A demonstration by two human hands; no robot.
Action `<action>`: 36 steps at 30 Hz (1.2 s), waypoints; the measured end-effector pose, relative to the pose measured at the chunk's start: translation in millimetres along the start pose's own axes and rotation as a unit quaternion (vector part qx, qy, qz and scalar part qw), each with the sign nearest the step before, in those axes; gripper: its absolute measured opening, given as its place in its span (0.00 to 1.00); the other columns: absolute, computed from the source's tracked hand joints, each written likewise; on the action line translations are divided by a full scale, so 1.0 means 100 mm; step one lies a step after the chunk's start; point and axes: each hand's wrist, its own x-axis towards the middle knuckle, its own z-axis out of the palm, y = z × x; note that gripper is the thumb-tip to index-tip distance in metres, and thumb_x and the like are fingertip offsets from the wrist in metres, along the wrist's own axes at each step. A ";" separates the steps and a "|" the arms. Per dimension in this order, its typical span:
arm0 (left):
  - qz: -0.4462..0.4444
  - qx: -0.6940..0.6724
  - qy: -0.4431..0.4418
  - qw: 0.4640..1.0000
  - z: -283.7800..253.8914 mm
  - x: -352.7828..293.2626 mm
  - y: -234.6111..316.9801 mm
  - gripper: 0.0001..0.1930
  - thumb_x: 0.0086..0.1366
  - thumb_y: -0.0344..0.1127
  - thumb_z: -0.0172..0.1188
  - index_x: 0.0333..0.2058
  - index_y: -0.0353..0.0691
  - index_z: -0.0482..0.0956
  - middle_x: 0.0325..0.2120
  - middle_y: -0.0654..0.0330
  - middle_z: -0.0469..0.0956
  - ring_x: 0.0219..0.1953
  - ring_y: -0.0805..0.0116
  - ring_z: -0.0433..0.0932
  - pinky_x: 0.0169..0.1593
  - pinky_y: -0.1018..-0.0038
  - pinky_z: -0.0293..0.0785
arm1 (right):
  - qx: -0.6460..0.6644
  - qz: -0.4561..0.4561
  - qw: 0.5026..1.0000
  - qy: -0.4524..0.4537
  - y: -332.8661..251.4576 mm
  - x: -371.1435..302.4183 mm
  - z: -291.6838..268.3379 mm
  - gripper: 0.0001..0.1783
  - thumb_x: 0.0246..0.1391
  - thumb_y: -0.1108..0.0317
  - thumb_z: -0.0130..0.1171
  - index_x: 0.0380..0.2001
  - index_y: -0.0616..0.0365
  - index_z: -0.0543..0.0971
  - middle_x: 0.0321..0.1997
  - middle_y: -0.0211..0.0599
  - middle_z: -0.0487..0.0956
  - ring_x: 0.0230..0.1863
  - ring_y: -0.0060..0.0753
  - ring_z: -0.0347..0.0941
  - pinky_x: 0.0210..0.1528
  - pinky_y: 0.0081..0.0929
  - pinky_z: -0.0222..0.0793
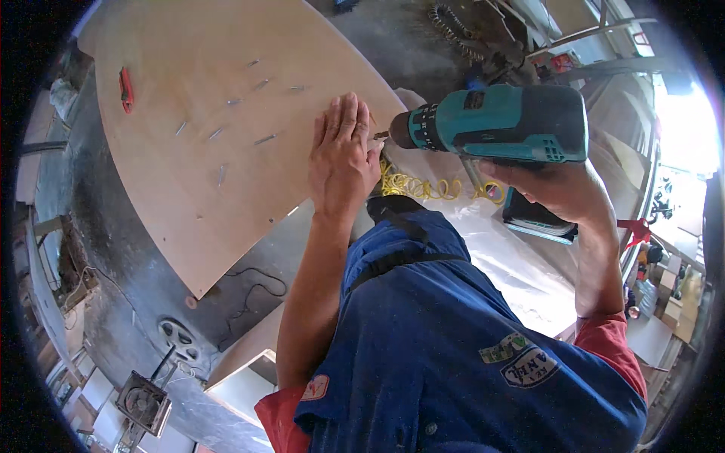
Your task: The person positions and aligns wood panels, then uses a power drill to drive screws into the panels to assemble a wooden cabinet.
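Note:
A teal-and-black cordless drill (498, 124) is in my right hand (555, 187), fingers wrapped round its handle. It lies level, its chuck and bit pointing left at the near right edge of a pale wooden board (181, 53). My left hand (340, 155) rests flat on that edge, fingers stretched out, the thumb beside the bit. Whether something small sits between thumb and board I cannot make out. Several loose screws (266, 139) are scattered over the board to the left of this hand. Farther left on it is a red utility knife (126, 90).
A coiled yellow air hose (423, 187) hangs below the drill. Clear plastic sheeting (521, 257) spreads at the right. On the grey floor at lower left are a black cable (257, 283) and a wheel-like metal part (178, 337). A box-like wooden piece (245, 381) stands near my left elbow.

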 end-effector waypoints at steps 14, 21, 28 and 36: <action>0.001 -0.013 0.017 1.000 0.03 -0.02 -0.01 0.31 0.64 0.40 0.63 0.64 0.32 0.73 0.68 0.49 0.68 0.71 0.53 0.64 0.76 0.59 0.54 | -0.055 -0.039 0.998 -0.008 -0.12 0.07 0.04 0.19 0.57 0.64 0.73 0.50 0.59 0.84 0.46 0.37 0.88 0.44 0.24 0.82 0.48 0.27 0.78; 0.009 -0.006 0.032 0.999 0.05 -0.01 -0.02 0.34 0.58 0.38 0.69 0.63 0.32 0.73 0.67 0.48 0.69 0.70 0.50 0.66 0.74 0.59 0.57 | -0.099 -0.035 0.994 -0.033 -0.07 0.08 -0.04 0.20 0.56 0.64 0.74 0.50 0.58 0.84 0.45 0.37 0.88 0.42 0.26 0.83 0.46 0.28 0.79; 0.009 0.017 0.013 1.000 0.06 0.00 -0.01 0.31 0.64 0.41 0.62 0.63 0.33 0.74 0.68 0.51 0.69 0.71 0.54 0.65 0.75 0.59 0.56 | -0.137 -0.008 0.989 -0.046 -0.46 0.26 -0.05 0.25 0.49 0.65 0.76 0.50 0.58 0.80 0.46 0.36 0.86 0.44 0.34 0.82 0.52 0.34 0.77; 0.005 -0.019 0.012 1.000 -0.02 0.03 0.01 0.33 0.58 0.41 0.70 0.61 0.33 0.77 0.66 0.50 0.71 0.70 0.51 0.67 0.73 0.58 0.59 | -0.285 -0.052 0.947 -0.135 -0.91 0.60 -0.19 0.25 0.50 0.63 0.75 0.51 0.57 0.80 0.46 0.39 0.86 0.44 0.40 0.83 0.52 0.37 0.77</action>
